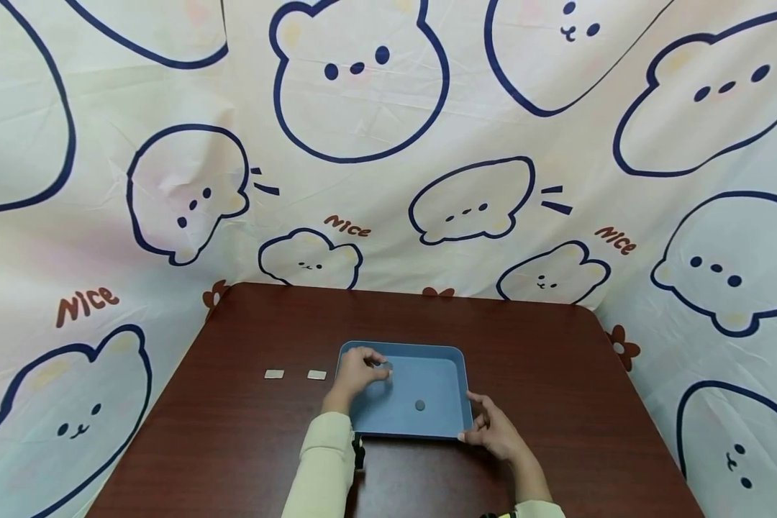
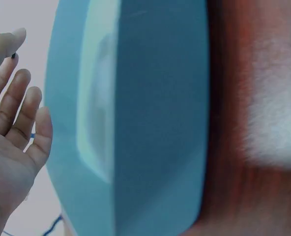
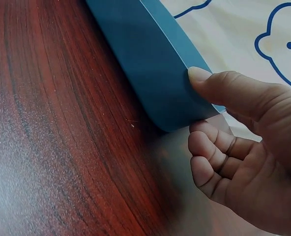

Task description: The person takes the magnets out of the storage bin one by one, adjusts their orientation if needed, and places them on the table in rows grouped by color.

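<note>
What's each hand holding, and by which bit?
The right hand grips the blue tray by its near right corner. The left hand pinches a small dark thing; which part, I can't tell.

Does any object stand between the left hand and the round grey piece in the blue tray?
Nothing visible does: from the left hand, pinching a small item, to the grey piece, only the blue tray shows.

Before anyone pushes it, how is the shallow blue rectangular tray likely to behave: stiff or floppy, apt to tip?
The shallow blue rectangular tray is probably stiff: its walls look unbent where the right hand holds a corner. It seems unlikely to tip, being low and broad. The small round grey disc inside may slide if the tray is jerked.
</note>
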`<state>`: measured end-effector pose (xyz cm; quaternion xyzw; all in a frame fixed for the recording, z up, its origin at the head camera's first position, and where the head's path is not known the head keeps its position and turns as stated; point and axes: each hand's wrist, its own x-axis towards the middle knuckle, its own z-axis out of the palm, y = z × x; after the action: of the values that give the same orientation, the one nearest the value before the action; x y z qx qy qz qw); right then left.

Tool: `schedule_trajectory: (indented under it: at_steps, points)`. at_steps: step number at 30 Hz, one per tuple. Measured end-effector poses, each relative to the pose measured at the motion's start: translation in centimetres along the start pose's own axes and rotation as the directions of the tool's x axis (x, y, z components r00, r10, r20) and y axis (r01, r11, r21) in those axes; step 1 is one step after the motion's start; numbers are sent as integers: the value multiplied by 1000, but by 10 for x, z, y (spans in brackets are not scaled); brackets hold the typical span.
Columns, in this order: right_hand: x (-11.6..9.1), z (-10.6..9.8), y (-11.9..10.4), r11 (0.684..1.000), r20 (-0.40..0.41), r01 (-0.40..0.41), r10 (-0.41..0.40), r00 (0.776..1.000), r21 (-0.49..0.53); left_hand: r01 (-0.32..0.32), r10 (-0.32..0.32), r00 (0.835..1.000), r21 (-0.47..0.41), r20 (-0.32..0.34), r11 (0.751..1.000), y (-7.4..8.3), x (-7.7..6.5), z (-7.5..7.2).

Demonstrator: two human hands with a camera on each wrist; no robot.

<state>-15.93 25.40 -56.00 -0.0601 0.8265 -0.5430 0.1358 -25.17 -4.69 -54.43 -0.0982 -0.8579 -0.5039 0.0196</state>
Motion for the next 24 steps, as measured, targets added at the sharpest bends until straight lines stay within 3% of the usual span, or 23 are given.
schedule_trajectory:
  at_steps: [9, 15, 24]
  points:
    - [-1, 1, -1, 1000, -1, -2, 2, 1000, 9, -1, 1, 1000, 30, 13, 1000, 8, -1, -9]
    - [-1, 3, -1, 1000, 0, -9, 9, 1000, 20, -26, 26, 1000, 71, 5, 997, 12, -13, -16]
    - [-2, 2, -4, 1000, 5, -12, 12, 1000, 24, -71, 72, 997, 59, -30, 996, 14, -31, -28]
